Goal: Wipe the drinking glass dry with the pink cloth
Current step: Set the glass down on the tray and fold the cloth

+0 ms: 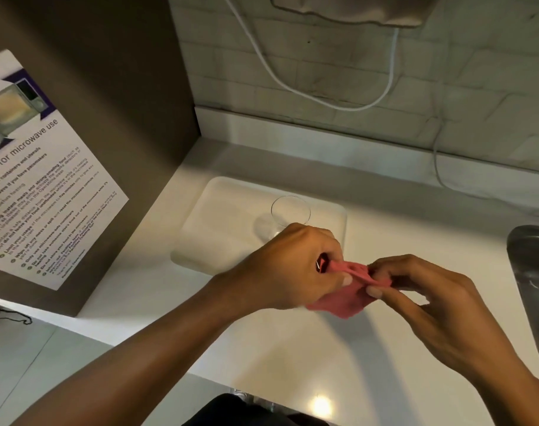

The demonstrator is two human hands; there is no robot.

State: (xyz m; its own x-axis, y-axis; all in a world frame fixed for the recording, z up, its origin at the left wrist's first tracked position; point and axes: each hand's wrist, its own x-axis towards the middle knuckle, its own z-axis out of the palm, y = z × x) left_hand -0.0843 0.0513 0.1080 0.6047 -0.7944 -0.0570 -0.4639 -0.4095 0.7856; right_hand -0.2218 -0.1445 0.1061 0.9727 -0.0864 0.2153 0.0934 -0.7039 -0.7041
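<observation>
Just below the centre of the frame, your left hand [288, 265] is curled into a loose fist around one end of the pink cloth [346, 295], while your right hand [424, 295] pinches the other end between thumb and fingertips, its remaining fingers bent loosely. The cloth is stretched and bunched between the two hands above the white counter [292, 358]. The drinking glass [289, 212] stands upright on the white tray [219, 222] just above your left hand, touched by neither hand.
</observation>
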